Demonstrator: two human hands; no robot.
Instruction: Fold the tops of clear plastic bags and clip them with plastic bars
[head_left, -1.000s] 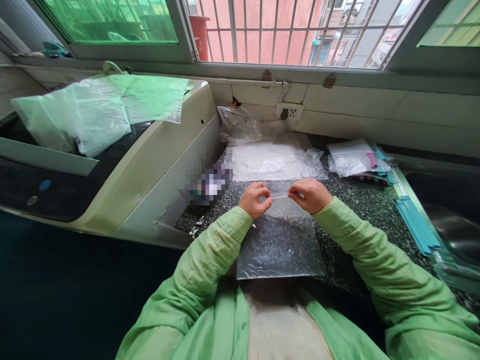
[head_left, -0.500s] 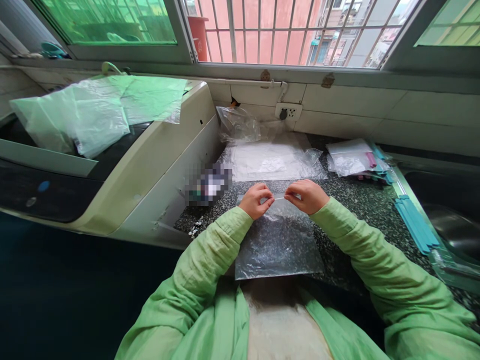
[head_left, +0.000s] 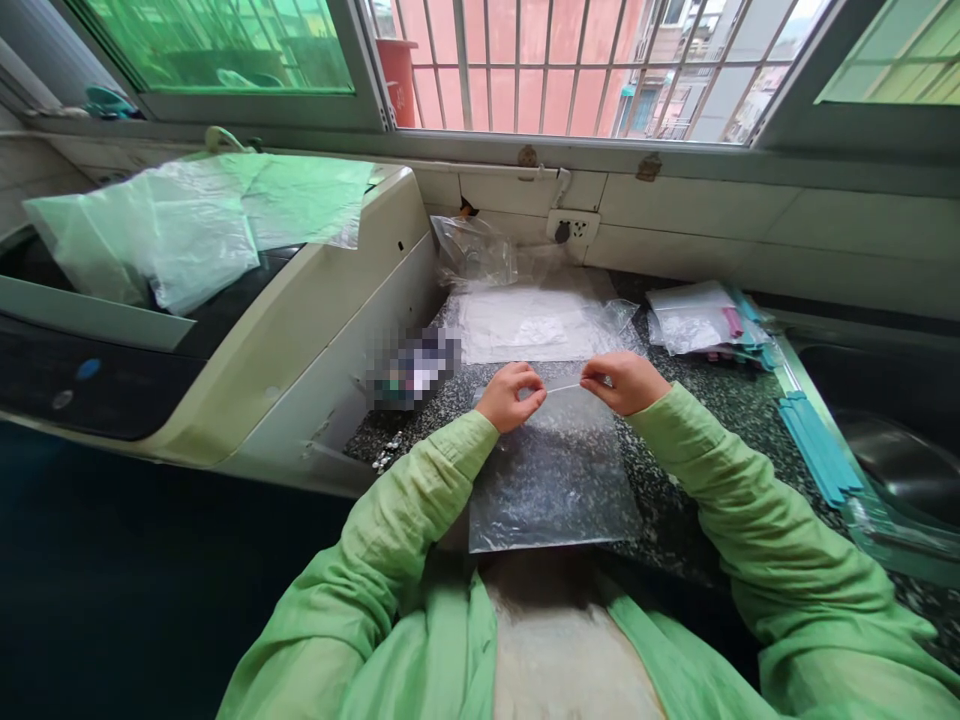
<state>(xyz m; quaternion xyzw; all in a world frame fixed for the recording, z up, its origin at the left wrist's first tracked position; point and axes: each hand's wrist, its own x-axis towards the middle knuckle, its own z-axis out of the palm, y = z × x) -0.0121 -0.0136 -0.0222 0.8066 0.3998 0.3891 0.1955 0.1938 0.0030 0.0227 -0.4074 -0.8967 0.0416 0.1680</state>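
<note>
A clear plastic bag (head_left: 551, 475) lies flat on the dark speckled countertop (head_left: 697, 480) right in front of me. My left hand (head_left: 508, 396) pinches the bag's top edge near its left end. My right hand (head_left: 624, 381) pinches the same edge further right, with a short stretch of the thin white strip taut between the two hands. Both arms wear light green sleeves.
A stack of clear bags (head_left: 532, 322) lies behind my hands, with a crumpled bag (head_left: 474, 250) near the wall socket (head_left: 570, 228). Packets (head_left: 701, 320) and teal strips (head_left: 819, 448) lie right, beside a sink (head_left: 892, 450). A white machine (head_left: 247, 300) with green-tinted bags (head_left: 187, 225) stands left.
My hands came closer together along the bag's top edge, then my right hand slid back to the right. The view shifted slightly.
</note>
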